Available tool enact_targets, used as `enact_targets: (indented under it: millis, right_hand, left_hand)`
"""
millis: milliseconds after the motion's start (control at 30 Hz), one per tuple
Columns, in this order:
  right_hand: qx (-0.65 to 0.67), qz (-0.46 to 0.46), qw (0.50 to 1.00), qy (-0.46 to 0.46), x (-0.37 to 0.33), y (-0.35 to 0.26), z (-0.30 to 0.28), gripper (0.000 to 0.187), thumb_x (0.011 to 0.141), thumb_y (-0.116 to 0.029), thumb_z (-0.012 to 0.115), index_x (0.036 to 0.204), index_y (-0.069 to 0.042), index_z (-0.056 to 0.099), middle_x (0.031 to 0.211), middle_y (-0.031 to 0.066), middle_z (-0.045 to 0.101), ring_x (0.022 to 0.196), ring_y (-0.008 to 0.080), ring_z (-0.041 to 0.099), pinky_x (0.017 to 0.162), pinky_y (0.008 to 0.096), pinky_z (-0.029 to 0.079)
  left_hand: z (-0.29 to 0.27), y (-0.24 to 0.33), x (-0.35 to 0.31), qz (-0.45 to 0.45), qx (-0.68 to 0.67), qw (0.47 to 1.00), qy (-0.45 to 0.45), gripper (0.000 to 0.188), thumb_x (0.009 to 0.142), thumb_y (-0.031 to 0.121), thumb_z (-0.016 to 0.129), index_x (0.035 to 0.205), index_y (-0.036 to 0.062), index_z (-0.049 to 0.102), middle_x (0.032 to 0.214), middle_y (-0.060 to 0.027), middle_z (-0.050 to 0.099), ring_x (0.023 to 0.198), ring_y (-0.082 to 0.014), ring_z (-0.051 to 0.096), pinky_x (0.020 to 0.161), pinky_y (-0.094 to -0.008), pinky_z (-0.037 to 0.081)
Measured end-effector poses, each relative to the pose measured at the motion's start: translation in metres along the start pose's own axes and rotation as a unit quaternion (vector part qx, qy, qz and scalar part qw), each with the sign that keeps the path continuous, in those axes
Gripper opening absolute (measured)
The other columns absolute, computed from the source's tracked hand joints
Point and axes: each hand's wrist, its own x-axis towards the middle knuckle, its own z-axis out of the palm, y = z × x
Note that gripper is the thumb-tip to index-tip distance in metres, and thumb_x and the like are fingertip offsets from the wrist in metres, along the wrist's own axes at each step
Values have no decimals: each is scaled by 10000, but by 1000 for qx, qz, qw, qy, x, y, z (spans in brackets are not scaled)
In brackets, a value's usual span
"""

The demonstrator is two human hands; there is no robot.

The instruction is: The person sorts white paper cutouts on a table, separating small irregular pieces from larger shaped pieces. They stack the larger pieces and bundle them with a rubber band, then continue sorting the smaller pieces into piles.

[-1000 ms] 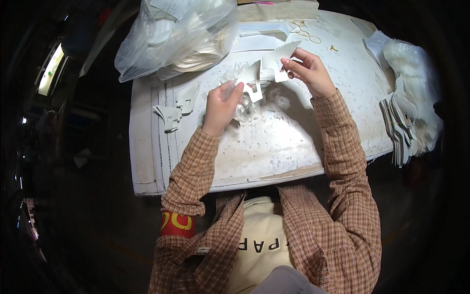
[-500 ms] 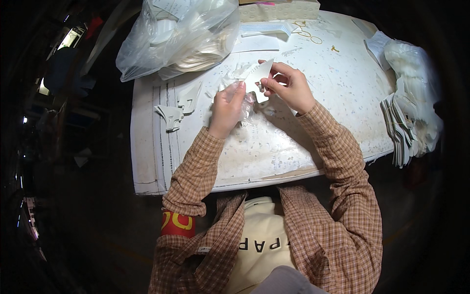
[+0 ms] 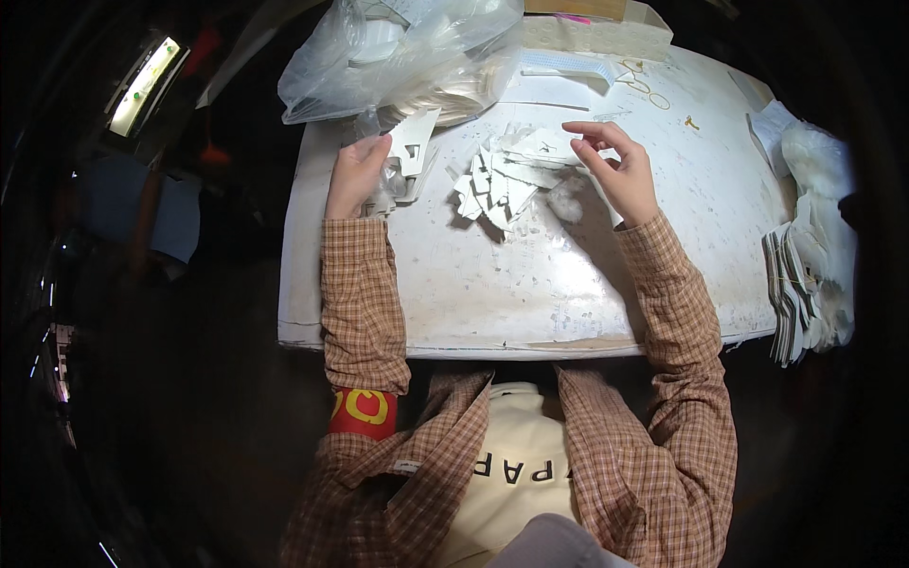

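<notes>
My left hand (image 3: 358, 178) is closed on a flat white cut-out piece (image 3: 413, 140) with a small notch, at the left of the table. A crumpled bit of clear plastic hangs by the same fingers. Other white pieces lie under or beside it, partly covered. My right hand (image 3: 620, 170) hovers at the right edge of a loose heap of white cut pieces (image 3: 511, 175). Its thumb and forefinger are apart, with nothing seen between them. A small clear plastic wad (image 3: 565, 201) lies below the heap.
A large clear bag (image 3: 398, 62) of white pieces sits at the far left of the white table (image 3: 454, 303). Behind the heap are a light blue mask (image 3: 566, 66), yellow rubber bands (image 3: 644, 85) and an open carton (image 3: 597, 33). Bundled white pieces (image 3: 791, 293) hang over the right edge.
My left hand has gone left with a white piece, over the other pieces there. My right hand has let go of it and opened. The heap is now uncovered, and the view has shifted.
</notes>
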Motion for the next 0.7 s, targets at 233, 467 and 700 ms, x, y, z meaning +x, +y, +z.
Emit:
enact_targets:
  millis: [233, 467, 700]
  right_hand:
    - [-1, -22, 1000, -3, -1, 4, -1, 163, 842, -134, 639, 987, -120, 712, 832, -15, 614, 730, 59, 547, 566, 194, 441]
    - [-16, -13, 1000, 10, 4, 4, -6, 162, 843, -152, 637, 982, -126, 715, 841, -7, 643, 720, 65, 557, 577, 204, 458]
    - [-356, 81, 922, -127, 10, 15, -37, 364, 792, -284, 720, 1098, -97, 660, 943, 105, 650, 849, 208, 634, 735, 317, 523]
  left_hand:
    - [-5, -30, 9, 25, 338, 940, -36, 412, 846, 424, 620, 922, 25, 691, 861, -147, 685, 811, -287, 641, 748, -358, 485]
    - [0, 1, -6, 25, 463, 878, 122, 373, 837, 415, 616, 818, 49, 689, 786, -176, 673, 765, -363, 644, 698, -428, 497]
    - [2, 20, -8, 115, 276, 940, 165, 449, 864, 431, 591, 696, 14, 602, 617, -146, 583, 593, -301, 554, 625, -359, 450]
